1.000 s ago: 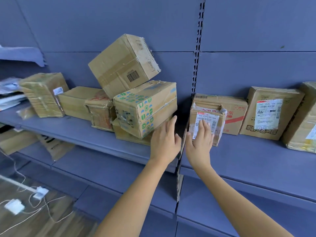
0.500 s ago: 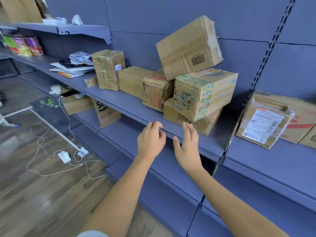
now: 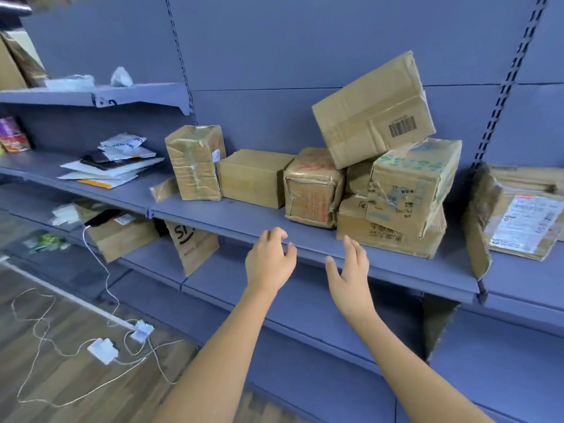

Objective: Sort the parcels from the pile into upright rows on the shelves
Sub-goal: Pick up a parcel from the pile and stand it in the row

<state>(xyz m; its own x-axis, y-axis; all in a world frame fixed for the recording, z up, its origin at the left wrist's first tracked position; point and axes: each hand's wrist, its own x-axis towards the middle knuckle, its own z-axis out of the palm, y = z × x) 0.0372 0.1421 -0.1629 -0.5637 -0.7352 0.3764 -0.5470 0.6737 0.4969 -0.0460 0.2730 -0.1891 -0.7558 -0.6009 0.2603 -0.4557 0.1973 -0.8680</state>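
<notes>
Blue-grey metal shelving [image 3: 305,41] with slotted uprights [image 3: 180,56] covers the wall. Below-left of it, a brown wood-plank floor [image 3: 36,416] holds white chargers [image 3: 102,351].

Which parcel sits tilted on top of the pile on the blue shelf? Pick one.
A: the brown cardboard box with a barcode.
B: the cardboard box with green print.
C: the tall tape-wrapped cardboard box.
A: the brown cardboard box with a barcode leans tilted above the others, its lower edge on the cardboard box with green print.

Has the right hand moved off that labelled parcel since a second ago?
Yes. The right hand has left the labelled parcel and moved left past the shelf upright, now before the box pile.
</notes>
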